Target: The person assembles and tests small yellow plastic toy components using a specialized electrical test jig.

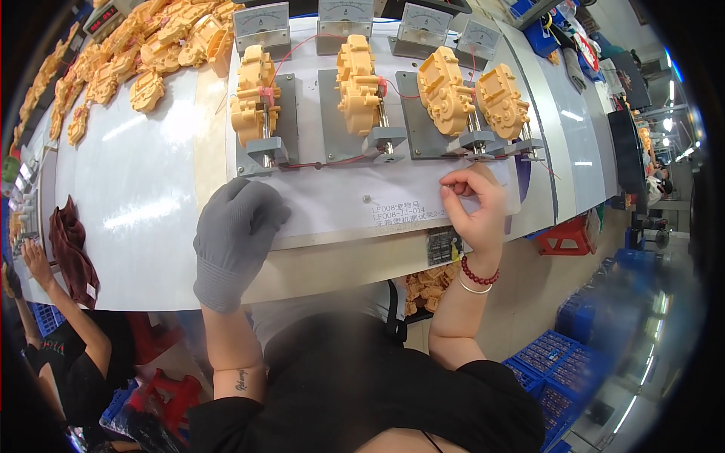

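Observation:
My left hand (pixel 240 226), in a grey knit glove, rests at the table's front edge with its fingers curled inward; whatever they may hold is hidden. My bare right hand (pixel 477 204) hovers over the white sheet (pixel 325 200), thumb and forefinger pinched together; anything between them is too small to make out. Beyond the hands stand test fixtures on grey plates (pixel 300 124). Orange-yellow plastic gear housings sit on them: a left one (pixel 255 90), a second (pixel 356 83), a third (pixel 444 90) and a right one (pixel 502 102). Grey clamp blocks (pixel 385 140) hold metal pins at their lower ends.
Analog meters (pixel 343 26) line the back, joined by red wires. Loose housings (pixel 162 53) pile at the far left. A brown cloth (pixel 72 253) lies by a co-worker's arm (pixel 72 306). At right are a red stool (pixel 566 238) and blue crates (pixel 547 362).

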Demonstrator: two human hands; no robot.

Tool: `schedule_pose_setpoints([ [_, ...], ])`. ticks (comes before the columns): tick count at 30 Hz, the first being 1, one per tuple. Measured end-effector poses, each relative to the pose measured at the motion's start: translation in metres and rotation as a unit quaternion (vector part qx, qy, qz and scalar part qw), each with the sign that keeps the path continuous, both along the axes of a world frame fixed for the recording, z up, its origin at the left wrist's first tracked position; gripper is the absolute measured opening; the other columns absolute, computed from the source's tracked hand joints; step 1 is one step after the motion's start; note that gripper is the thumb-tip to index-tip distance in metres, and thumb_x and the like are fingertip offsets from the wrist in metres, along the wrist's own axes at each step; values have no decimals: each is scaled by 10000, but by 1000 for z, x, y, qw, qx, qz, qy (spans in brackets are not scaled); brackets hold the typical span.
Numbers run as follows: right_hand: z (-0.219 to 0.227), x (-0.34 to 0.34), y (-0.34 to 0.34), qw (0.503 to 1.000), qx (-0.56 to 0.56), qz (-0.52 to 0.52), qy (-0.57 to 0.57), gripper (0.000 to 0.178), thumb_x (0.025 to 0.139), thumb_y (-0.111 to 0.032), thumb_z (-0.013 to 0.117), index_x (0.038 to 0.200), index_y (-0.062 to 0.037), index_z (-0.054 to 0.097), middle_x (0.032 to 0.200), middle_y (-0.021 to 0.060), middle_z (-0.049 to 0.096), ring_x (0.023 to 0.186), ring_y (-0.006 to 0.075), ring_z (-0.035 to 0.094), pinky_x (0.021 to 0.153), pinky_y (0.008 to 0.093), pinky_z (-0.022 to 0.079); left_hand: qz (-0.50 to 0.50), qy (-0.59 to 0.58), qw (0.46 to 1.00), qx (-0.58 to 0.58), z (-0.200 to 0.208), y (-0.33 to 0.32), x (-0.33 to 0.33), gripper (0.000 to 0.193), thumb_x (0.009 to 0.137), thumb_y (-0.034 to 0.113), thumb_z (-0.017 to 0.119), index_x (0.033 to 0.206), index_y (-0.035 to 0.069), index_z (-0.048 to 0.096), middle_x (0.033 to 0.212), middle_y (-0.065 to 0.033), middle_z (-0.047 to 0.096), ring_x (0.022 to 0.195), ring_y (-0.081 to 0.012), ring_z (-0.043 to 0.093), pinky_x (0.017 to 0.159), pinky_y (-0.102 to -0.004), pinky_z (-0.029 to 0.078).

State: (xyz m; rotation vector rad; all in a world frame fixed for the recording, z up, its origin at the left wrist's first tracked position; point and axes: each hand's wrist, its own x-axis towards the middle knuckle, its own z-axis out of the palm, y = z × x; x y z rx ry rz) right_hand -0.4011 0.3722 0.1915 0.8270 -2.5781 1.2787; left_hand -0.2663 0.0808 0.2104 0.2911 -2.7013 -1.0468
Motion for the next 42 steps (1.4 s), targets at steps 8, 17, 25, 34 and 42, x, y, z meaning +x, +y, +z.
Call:
schedule_pose_setpoints([
  [8,-1,0,0,1000,5,-1,9,73,725,-24,687,795,-20,668,690,64,563,633,171,552,594,282,458,4,20,1000,-15,-1,3,0,67,794,54,674,816,40,612,801,-110,583,698,-299,559,641,-389,457],
  [17,-1,0,1,1000,-5,1,-2,69,731,-11,661,800,-10,668,703,66,573,637,170,549,600,281,460,-5,-16,1000,10,0,-1,0,66,791,46,670,823,37,614,800,-107,586,685,-291,555,635,-378,458],
  [25,-2,0,3,1000,0,0,-4,89,714,-10,654,802,-9,666,706,67,570,643,174,546,601,280,457,-6,26,1000,-8,-1,-1,0,86,775,40,678,832,35,614,801,-106,583,691,-286,558,645,-366,462],
  [34,-2,-1,3,1000,-4,7,5,94,715,-5,640,806,-8,666,702,70,571,640,175,544,593,282,454,-16,-5,1000,18,2,-4,1,92,784,33,671,858,33,617,802,-109,577,713,-280,555,650,-361,462],
  [42,0,0,1,1000,-4,7,5,85,724,-9,652,808,-8,668,704,67,577,630,174,547,594,279,453,-18,28,999,9,-4,-4,1,77,795,38,663,856,29,616,803,-112,576,704,-280,551,647,-363,455],
])
